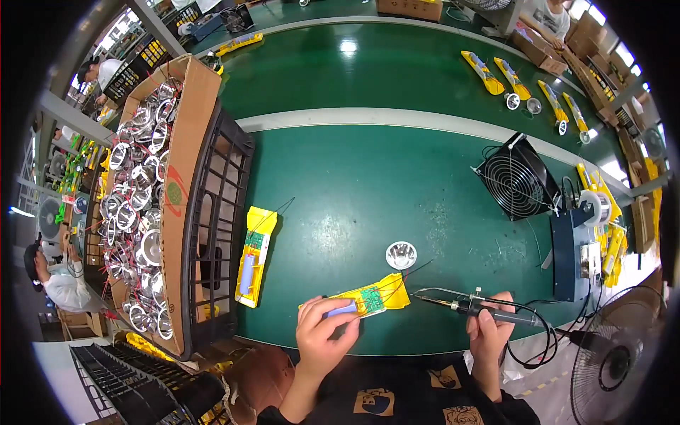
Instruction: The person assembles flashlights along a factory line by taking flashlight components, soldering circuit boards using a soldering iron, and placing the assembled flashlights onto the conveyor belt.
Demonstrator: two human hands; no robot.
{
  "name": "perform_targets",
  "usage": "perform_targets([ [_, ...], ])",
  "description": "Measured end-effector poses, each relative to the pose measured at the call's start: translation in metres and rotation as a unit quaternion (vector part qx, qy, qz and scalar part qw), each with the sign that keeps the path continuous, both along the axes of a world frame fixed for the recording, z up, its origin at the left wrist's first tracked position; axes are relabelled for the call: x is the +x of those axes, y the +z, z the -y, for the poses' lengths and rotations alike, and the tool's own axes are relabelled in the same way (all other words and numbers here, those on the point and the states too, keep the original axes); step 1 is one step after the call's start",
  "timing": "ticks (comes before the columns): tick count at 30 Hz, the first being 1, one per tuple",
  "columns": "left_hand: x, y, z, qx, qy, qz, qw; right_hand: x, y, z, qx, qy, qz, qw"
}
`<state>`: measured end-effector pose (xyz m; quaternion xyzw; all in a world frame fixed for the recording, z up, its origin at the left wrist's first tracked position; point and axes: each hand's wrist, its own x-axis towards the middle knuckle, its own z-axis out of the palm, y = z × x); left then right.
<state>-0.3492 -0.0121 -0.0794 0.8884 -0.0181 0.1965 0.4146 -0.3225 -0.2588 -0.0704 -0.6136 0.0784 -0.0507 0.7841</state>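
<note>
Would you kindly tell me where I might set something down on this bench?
The widest bare patch of green bench lies between the untouched yellow plastic casing and square black fan, though speckled. A smaller one separates left hand and right hand. It's crowded around the silver reflector cup, held yellow casing and black soldering iron.

Before us, we count two open yellow housings (255, 256), one loose reflector (401, 256), one soldering iron (525, 319), one square black fan (515, 180) and one wire spool (597, 207); on the belt's (411, 74) right side, four yellow housings (484, 73) and four reflectors (512, 101).
</note>
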Motion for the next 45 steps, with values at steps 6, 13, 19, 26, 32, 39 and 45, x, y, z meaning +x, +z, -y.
perform_targets([
  [6,0.0,0.001,0.002,0.013,-0.006,0.0,1.0,-0.001,0.0,0.006,0.024,0.009,0.014,1.0],
  [13,0.002,0.005,0.006,0.013,0.006,-0.01,1.0,-0.01,0.014,-0.01,-0.018,0.089,-0.015,0.996],
  [19,0.005,0.012,0.007,0.001,0.025,-0.043,0.999,-0.003,0.018,-0.023,-0.089,0.128,-0.002,0.988],
  [26,0.006,0.014,0.002,-0.001,0.003,-0.065,0.998,0.003,0.026,-0.028,-0.171,0.157,0.003,0.973],
  [32,0.005,0.013,-0.002,-0.005,-0.01,-0.073,0.997,0.003,0.025,-0.032,-0.17,0.137,-0.01,0.976],
  [39,0.005,0.012,-0.004,-0.009,-0.006,-0.065,0.998,0.002,0.025,-0.033,-0.153,0.13,-0.01,0.98],
  [45,0.005,0.011,-0.004,-0.007,-0.004,-0.061,0.998,0.002,0.024,-0.032,-0.17,0.134,0.006,0.976],
])
